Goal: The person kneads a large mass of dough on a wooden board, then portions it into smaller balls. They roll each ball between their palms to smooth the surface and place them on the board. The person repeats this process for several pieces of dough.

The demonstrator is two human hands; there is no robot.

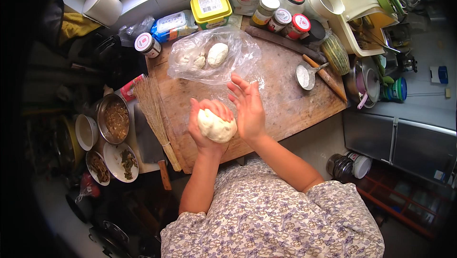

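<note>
A lump of pale dough (216,126) rests in my left hand (200,134), whose fingers curl around its far side. My right hand (250,113) is raised just to the right of it, fingers apart and holding nothing. Both hands are over the near part of a wooden board (285,115) dusted with flour. Beyond them lies a clear plastic bag (242,49). A smooth oval dough piece (217,54) and smaller dough scraps (199,61) lie on or in the bag; I cannot tell which.
A metal scoop of flour (303,76) and a rolling pin (326,79) lie at the right. Jars (282,20) and a yellow tub (211,9) line the back. At left are a straw brush (153,115), a cleaver (148,140) and a metal bowl of food (113,119).
</note>
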